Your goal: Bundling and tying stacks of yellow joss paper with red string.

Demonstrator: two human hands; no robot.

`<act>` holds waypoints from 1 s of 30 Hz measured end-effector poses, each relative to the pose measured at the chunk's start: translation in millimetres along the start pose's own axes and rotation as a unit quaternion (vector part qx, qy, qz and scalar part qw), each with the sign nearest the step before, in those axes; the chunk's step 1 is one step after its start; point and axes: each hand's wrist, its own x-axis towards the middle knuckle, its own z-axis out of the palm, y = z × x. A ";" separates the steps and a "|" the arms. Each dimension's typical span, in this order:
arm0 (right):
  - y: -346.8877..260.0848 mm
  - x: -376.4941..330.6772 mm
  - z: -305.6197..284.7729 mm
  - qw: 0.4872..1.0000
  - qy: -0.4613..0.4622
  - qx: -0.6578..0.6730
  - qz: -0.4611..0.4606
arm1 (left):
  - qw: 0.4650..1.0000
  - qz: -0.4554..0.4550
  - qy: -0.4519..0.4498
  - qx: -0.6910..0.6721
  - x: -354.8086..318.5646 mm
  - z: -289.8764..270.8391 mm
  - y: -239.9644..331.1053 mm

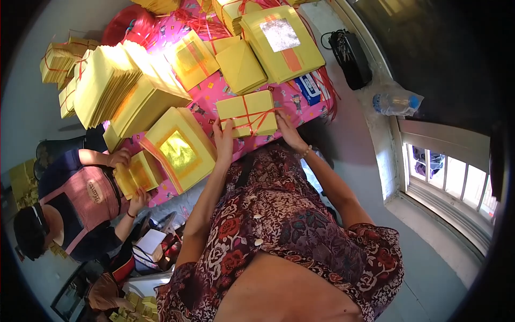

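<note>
A rectangular bundle of yellow paper (230, 109), tied crosswise with red ribbon, sits at the near edge of a pink patterned tablecloth. My left hand (223, 138) grips its left near corner, thumb along the side. At the right end, my right hand (291, 134) holds the other side, with the fingers partly hidden by the bundle. The ribbon ends lie loosely over the top. Just beyond it stands a stack of plain yellow paper (241, 68), and a larger stack with a silver square (308, 45) is to the right of that.
Tall yellow paper stacks (104, 86) fill the table's left, near a red basin (127, 24). A co-worker (91, 188) handles yellow paper at left. A blue-and-white box (310, 88) and red ribbons lie at right. On the ledge are a black case (351, 61) and a plastic bottle (394, 102).
</note>
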 end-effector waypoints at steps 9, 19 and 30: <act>-79.2 7.4 -12.2 0.958 -0.062 -0.127 0.249 | 0.981 -0.079 -0.026 0.178 10.6 -13.5 7.5; -7.8 45.0 6.6 0.992 0.057 -0.109 0.029 | 0.995 -0.064 0.032 0.074 24.1 -3.1 -1.7; -54.0 7.2 46.7 0.955 0.111 -0.268 -0.055 | 0.984 -0.100 -0.035 0.144 36.0 -9.1 -12.5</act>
